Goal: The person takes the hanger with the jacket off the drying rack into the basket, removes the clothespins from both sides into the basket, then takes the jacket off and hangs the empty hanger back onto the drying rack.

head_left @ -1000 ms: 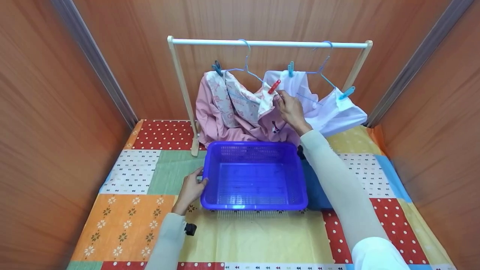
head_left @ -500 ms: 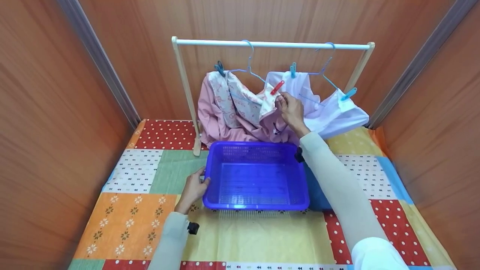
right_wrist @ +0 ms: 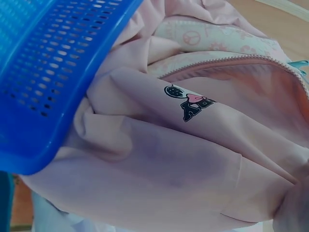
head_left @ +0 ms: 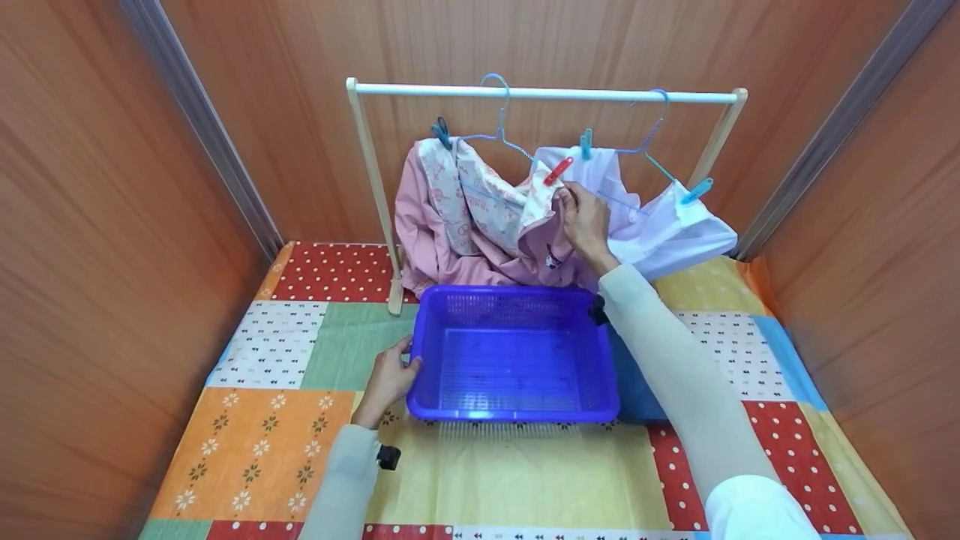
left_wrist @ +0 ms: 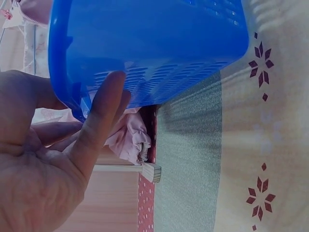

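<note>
In the head view, my right hand (head_left: 587,219) pinches the front corner of a pink jacket (head_left: 536,259) with a pale patterned lining, just below a red clothespin (head_left: 558,171). A blue wire hanger (head_left: 501,135) carries the jacket, its hook arching slightly above the rack's white bar (head_left: 427,90). A dark teal clothespin (head_left: 441,133) clips the jacket's other side. My left hand (head_left: 388,382) grips the left rim of a purple-blue plastic basket (head_left: 514,415). In the left wrist view its thumb and fingers bracket the basket's edge. Only a blurred bit of the right hand shows in the right wrist view.
A white garment (head_left: 660,240) hangs at right on a second hanger, with light blue clothespins (head_left: 586,142). Behind the basket's right side sits a dark blue item (head_left: 637,386), partly hidden. Wooden walls enclose the patchwork cloth (head_left: 540,480) on three sides.
The jacket's hanger hook and the red clothespin have risen slightly relative to the bar. Both hands keep their holds; the basket stays in place. The head view has shifted a little.
</note>
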Tool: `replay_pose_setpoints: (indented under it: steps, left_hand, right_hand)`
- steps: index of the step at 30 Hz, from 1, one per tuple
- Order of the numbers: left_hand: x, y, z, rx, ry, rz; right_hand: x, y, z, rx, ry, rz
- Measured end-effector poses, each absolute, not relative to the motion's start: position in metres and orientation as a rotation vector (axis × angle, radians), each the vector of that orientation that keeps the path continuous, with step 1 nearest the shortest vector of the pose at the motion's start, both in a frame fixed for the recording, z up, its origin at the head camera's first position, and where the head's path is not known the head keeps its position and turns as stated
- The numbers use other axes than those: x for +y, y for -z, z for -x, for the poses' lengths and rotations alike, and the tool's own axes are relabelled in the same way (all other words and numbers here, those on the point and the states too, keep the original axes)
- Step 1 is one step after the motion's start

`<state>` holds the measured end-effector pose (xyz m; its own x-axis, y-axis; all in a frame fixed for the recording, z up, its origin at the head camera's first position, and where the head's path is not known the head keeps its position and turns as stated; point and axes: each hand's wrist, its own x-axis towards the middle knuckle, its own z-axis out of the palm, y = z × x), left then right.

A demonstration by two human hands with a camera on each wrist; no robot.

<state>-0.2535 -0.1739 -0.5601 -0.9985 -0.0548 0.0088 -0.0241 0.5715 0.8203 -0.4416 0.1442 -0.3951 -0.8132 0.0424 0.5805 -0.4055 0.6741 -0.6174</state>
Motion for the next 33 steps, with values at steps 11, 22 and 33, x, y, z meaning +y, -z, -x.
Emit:
replay_pose_setpoints:
  steps: [11, 22, 33]
  left_hand:
    - [-0.173, 0.559, 0.254, -2.771, 1.421, -0.11]
    - [-0.172, 0.558, 0.255, -2.764, 1.418, -0.156]
    - [-0.17, 0.558, 0.255, -2.731, 1.449, -0.152]
  right_hand:
    - [0.15, 0.382, 0.437, -2.227, -1.098, -0.303]
    - [0.156, 0.373, 0.427, -2.156, -1.049, -0.379]
    - [0.172, 0.375, 0.413, -2.095, -1.108, -0.386]
